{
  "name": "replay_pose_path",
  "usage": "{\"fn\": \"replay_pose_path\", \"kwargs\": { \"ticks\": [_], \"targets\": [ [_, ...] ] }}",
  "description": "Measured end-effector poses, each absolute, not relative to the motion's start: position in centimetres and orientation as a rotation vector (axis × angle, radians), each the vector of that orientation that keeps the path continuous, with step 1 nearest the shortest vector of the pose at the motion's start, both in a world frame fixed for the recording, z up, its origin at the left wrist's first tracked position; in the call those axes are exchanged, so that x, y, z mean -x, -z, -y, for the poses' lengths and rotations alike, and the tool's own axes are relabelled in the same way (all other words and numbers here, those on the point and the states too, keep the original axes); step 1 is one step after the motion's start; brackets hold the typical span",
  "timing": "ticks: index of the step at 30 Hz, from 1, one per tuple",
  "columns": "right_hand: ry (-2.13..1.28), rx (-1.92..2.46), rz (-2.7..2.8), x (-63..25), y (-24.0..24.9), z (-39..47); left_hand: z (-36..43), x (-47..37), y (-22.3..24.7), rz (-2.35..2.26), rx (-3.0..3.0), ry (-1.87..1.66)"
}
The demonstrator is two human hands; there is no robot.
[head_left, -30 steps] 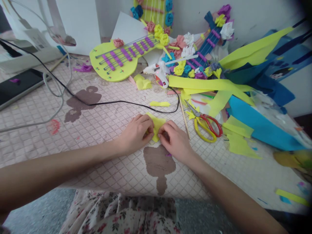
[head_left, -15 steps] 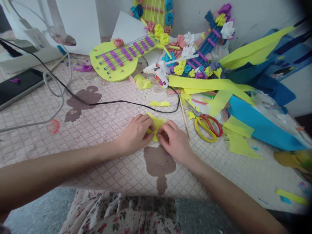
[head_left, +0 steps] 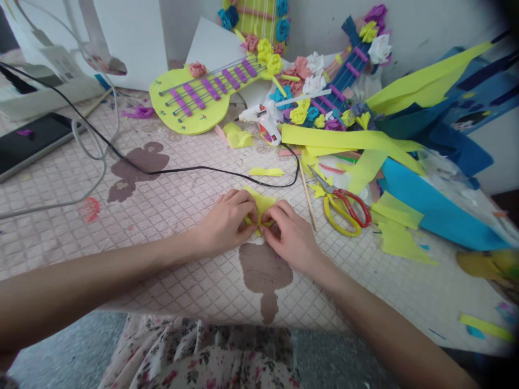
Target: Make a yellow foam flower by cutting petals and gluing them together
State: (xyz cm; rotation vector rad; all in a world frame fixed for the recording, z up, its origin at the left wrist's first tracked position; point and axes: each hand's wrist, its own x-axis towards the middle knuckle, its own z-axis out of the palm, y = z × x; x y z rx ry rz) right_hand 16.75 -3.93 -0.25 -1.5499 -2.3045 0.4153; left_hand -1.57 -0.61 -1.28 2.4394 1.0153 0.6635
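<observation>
Mostly hidden between left hand (head_left: 227,222) and right hand (head_left: 290,237), both pinching it, lies a creased yellow foam piece (head_left: 261,203).

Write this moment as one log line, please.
left hand + right hand: pinching yellow paper piece | on tablecloth | scissors right

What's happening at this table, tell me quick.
A person is working a small yellow paper piece flat on the table, pinching it between the left hand and right hand. Scissors and a thin wooden stick lie just to the right. A glue gun and a yellow paper guitar sit farther back, among loose paper scraps.
</observation>
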Motion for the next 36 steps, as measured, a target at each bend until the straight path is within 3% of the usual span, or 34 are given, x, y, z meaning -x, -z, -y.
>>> {"fn": "replay_pose_path", "kwargs": {
  "ticks": [15, 24, 36],
  "targets": [
    [-0.619, 1.508, 2.345, -17.4, -0.7, 3.8, 0.3, 2.1, 0.5, -0.943, -2.412, -0.500],
    [-0.394, 1.597, 2.335, -16.5, 0.3, 4.1, 0.0, 2.2, 0.2, -0.899, -2.367, -0.537],
    [-0.365, 1.600, 2.324, -16.5, 0.7, 4.1, -0.8, 2.4, 0.3, -0.983, -2.176, -0.684]
  ]
}}
